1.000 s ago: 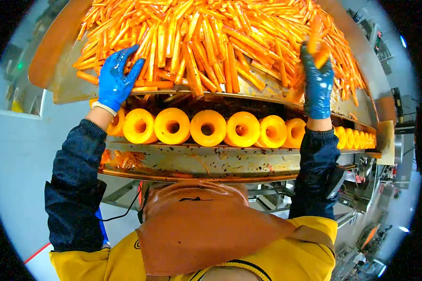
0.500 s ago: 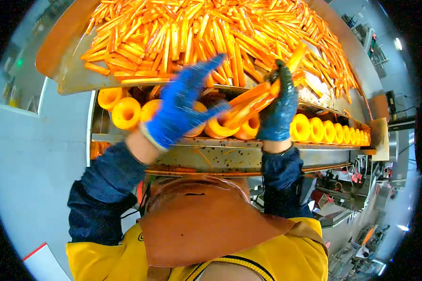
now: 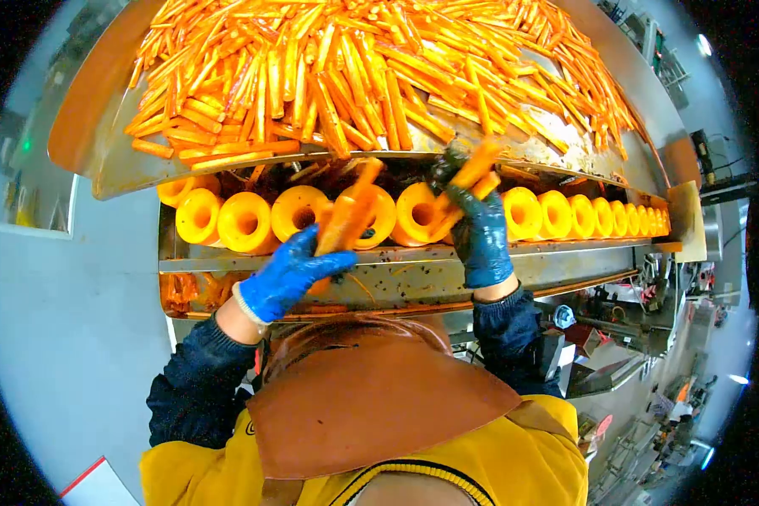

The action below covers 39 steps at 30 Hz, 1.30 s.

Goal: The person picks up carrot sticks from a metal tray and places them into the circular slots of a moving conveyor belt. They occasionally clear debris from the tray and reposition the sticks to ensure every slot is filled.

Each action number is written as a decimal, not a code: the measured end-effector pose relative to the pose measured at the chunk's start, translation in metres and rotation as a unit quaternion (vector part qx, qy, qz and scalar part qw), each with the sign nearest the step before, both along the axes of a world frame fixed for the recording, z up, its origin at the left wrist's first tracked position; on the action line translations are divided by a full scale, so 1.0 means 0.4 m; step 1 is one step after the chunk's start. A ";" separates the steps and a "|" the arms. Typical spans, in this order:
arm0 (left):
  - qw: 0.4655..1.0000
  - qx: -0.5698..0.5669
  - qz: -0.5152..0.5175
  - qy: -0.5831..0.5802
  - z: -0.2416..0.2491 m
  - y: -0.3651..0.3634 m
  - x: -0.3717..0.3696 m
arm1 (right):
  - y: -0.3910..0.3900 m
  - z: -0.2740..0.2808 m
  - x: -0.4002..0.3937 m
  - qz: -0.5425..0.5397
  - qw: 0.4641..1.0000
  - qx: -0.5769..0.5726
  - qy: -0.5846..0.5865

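My left hand (image 3: pixel 288 275), in a blue glove, is closed around a few orange sticks (image 3: pixel 347 212), which point up and are blurred. In a wet, darker glove, my right hand (image 3: pixel 484 240) grips more orange sticks (image 3: pixel 474 179), tilted up to the right. The sticks are long and glossy; I cannot make out what they are made of. Both hands are at a row of yellow-orange rollers (image 3: pixel 244 222) with round holes in their ends. Behind the row, a large pile of similar sticks (image 3: pixel 312 76) covers a sloping metal tray (image 3: pixel 114 164).
A metal rail (image 3: pixel 557 246) runs along the front of the rollers, above a ledge (image 3: pixel 422 282) spotted with dark bits. Orange scraps (image 3: pixel 181 291) lie at its left end. An upright board (image 3: pixel 690 221) stands at the right end. A brown apron (image 3: pixel 379 405) covers my front.
My left hand was spread open over the rollers; it has moved down towards me and now holds sticks. My right hand, still gripping sticks, has shifted slightly left and lower.
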<state>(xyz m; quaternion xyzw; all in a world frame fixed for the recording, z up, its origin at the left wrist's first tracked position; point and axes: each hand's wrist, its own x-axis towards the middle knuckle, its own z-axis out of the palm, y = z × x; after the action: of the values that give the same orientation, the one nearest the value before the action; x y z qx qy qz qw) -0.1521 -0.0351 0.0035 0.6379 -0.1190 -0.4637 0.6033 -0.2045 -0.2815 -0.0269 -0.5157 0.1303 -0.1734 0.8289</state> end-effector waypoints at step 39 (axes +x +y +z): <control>0.997 0.021 0.018 -0.076 -0.021 0.014 -0.039 | 0.069 0.005 -0.059 0.062 0.878 -0.473 0.022</control>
<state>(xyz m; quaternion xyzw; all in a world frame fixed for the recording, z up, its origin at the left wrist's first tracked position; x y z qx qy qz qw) -0.1679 -0.0296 -0.0048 0.6860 -0.1434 -0.4053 0.5871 -0.2282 -0.2538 -0.0249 -0.8572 0.0187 -0.1509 0.4920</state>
